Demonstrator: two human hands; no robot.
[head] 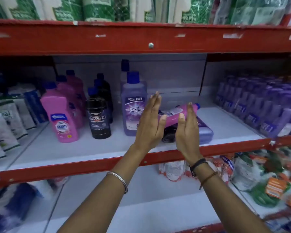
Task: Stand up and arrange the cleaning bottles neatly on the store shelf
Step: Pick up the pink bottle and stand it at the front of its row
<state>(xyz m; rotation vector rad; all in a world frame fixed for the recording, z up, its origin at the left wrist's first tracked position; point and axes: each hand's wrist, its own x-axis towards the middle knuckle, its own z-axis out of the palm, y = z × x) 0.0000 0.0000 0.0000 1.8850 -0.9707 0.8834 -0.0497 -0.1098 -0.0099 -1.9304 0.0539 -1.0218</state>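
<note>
On the white middle shelf (pixel 84 148) a pink bottle (pixel 176 113) lies on its side on top of a fallen purple bottle (pixel 206 132) and a fallen black bottle (pixel 169 133). My left hand (pixel 149 123) and my right hand (pixel 188 128) are held flat, palms facing each other, in front of this pile and touching nothing. To the left stand a purple Bactin bottle (pixel 133 105), a row of black Bactin bottles (pixel 98 118) and a row of pink Shakti bottles (pixel 62 115), all upright.
A block of wrapped purple bottles (pixel 259 105) fills the shelf's right side. White pouches (pixel 5 118) stand at the left. A red shelf beam (pixel 141 37) runs overhead with green packs above. The lower shelf holds packets (pixel 267 180) at the right.
</note>
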